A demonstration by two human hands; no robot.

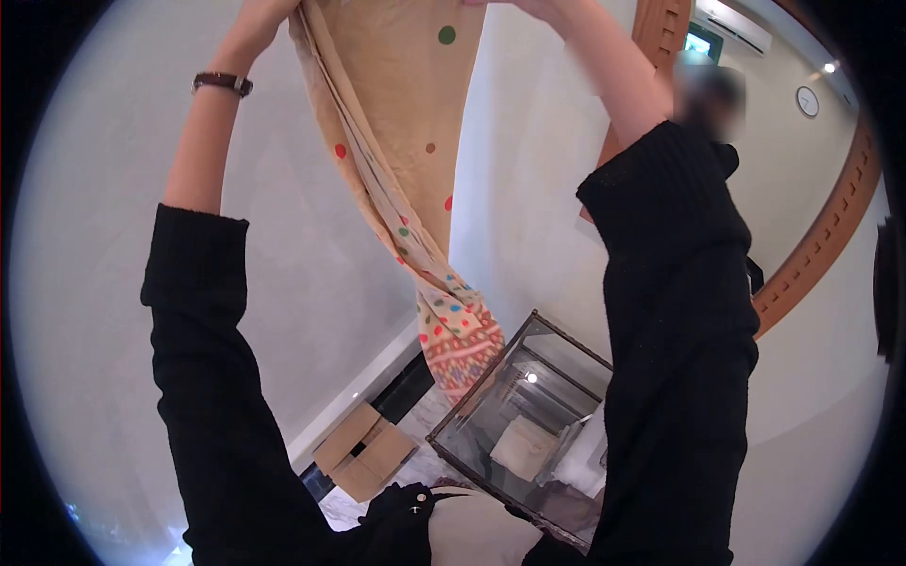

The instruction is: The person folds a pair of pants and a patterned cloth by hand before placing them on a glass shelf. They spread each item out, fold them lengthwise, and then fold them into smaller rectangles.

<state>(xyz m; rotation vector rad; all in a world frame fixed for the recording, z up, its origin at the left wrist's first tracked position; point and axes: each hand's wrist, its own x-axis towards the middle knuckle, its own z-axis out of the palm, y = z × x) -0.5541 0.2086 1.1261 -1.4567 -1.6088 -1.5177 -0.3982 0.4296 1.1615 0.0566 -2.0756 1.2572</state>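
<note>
A long beige cloth (392, 85) with red, green and brown dots hangs from the top of the head view. It narrows in twisted folds toward a pink patterned lower end, which hangs beside the glass case. My left hand (269, 17), above a dark wrist strap, is raised at the cloth's upper left edge and closed on it. At the upper right edge, my right hand (528, 6) also grips the cloth. The frame's top cuts off most of the fingers of both hands.
Below stands a metal-framed glass case (477, 415) with folded white items (524, 448) in it. A cardboard box (363, 453) sits on the marble floor. On the right wall hangs a wood-framed mirror (819, 241) reflecting a person, a clock and an air conditioner.
</note>
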